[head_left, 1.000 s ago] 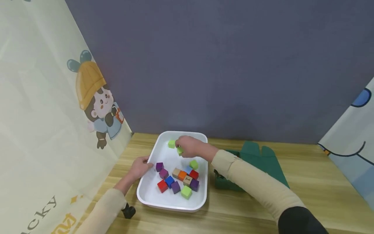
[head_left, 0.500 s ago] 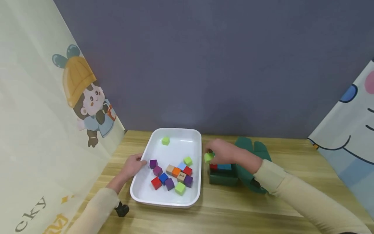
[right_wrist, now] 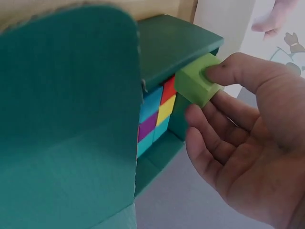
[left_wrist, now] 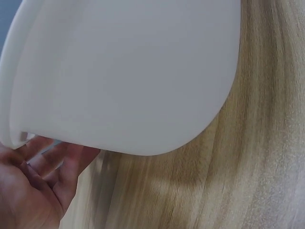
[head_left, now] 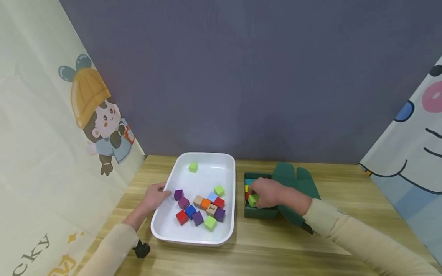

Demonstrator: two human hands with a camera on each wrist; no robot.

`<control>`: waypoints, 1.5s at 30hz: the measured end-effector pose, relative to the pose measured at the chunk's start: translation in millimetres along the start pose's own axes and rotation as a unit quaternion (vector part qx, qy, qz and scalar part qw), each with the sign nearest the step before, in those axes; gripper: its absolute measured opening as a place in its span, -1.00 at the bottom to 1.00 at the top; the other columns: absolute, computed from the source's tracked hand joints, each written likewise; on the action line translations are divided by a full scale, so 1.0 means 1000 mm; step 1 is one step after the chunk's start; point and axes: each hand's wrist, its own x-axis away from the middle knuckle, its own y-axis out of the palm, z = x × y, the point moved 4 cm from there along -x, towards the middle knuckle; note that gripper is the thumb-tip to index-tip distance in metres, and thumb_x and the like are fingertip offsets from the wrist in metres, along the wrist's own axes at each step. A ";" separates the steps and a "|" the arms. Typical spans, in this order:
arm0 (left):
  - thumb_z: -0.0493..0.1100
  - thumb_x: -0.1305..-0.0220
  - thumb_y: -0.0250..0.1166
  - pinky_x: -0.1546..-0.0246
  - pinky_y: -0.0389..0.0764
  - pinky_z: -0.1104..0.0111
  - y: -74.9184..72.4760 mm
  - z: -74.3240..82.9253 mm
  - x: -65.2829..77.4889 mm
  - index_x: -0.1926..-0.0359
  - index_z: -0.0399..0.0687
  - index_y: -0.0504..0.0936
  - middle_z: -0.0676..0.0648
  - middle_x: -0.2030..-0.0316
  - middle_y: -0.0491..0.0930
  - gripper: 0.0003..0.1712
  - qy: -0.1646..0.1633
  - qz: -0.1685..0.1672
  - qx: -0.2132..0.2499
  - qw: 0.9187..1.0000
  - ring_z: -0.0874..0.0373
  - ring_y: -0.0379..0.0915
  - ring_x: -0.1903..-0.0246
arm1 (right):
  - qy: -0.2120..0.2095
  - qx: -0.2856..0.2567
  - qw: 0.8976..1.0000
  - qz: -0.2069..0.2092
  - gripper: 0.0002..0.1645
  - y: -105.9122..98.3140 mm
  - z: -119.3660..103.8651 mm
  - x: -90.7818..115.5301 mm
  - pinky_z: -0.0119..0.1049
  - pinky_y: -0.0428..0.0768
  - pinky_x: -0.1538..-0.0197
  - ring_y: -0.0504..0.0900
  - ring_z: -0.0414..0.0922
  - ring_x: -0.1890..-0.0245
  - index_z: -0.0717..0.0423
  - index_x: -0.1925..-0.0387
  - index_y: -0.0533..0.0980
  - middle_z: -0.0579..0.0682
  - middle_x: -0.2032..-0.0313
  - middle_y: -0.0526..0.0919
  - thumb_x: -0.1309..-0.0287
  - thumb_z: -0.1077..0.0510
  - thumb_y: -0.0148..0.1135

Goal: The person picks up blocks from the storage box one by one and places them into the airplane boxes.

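My right hand (head_left: 267, 192) pinches a light green cube (right_wrist: 198, 78) between thumb and fingers at the opening of a green cardboard box (head_left: 260, 213). Inside the box, in the right wrist view, are red, yellow, purple and blue cubes (right_wrist: 152, 102), set side by side. My left hand (head_left: 155, 197) grips the left rim of a white plastic tray (head_left: 193, 242), its thumb over the edge and its fingers on the outer side. Scattered in the tray are several cubes: purple, red, blue, orange, plain wood and light green. One green cube (head_left: 193, 167) lies alone near its far end.
The box's lid (head_left: 307, 186) is folded out to the right, partly under my right forearm. A small black object (head_left: 141, 249) shows beside my left sleeve. A grey-blue wall (head_left: 221, 76) rises behind the wooden table (head_left: 348, 207), with printed sheets on both sides.
My right hand has carried the green cube from over the tray rightward to the box, and then down into its opening. My left hand has stayed at the tray's rim.
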 end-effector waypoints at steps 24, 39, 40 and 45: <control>-0.32 -0.19 0.20 0.37 0.71 0.19 0.002 -0.003 0.000 -0.22 -0.48 0.41 -0.47 0.08 0.58 -0.43 0.011 0.015 0.011 1.000 -0.09 0.63 0.31 | 0.031 0.059 0.996 0.054 -0.53 0.016 0.003 -0.019 -0.29 0.50 0.55 0.46 -0.25 0.56 0.02 0.23 0.51 -0.24 0.53 0.50 0.24 0.15 0.54; -0.31 -0.21 0.19 0.35 0.71 0.19 0.002 -0.004 -0.001 -0.23 -0.46 0.42 -0.48 0.04 0.56 -0.44 0.014 0.011 0.018 1.000 -0.11 0.63 0.28 | 0.004 0.086 0.995 0.057 -0.78 0.022 0.004 -0.020 -0.38 0.33 0.60 0.28 -0.28 0.61 -0.12 0.59 0.54 -0.31 0.64 0.41 0.23 0.20 0.47; -0.31 -0.22 0.19 0.34 0.71 0.19 0.002 -0.004 -0.002 -0.24 -0.44 0.42 -0.47 0.03 0.56 -0.44 0.012 0.011 0.019 1.000 -0.10 0.62 0.28 | 0.003 0.087 0.994 0.059 -0.78 0.023 0.004 -0.020 -0.39 0.31 0.60 0.26 -0.28 0.61 -0.13 0.60 0.55 -0.31 0.65 0.41 0.24 0.21 0.46; -0.31 -0.23 0.18 0.32 0.71 0.18 0.001 -0.005 -0.001 -0.24 -0.46 0.41 -0.48 0.02 0.55 -0.44 0.014 0.009 0.021 1.000 -0.10 0.62 0.27 | -0.004 0.097 0.992 0.085 -0.79 0.026 0.003 -0.019 -0.36 0.42 0.60 0.41 -0.30 0.58 -0.14 0.61 0.60 -0.31 0.60 0.53 0.25 0.21 0.50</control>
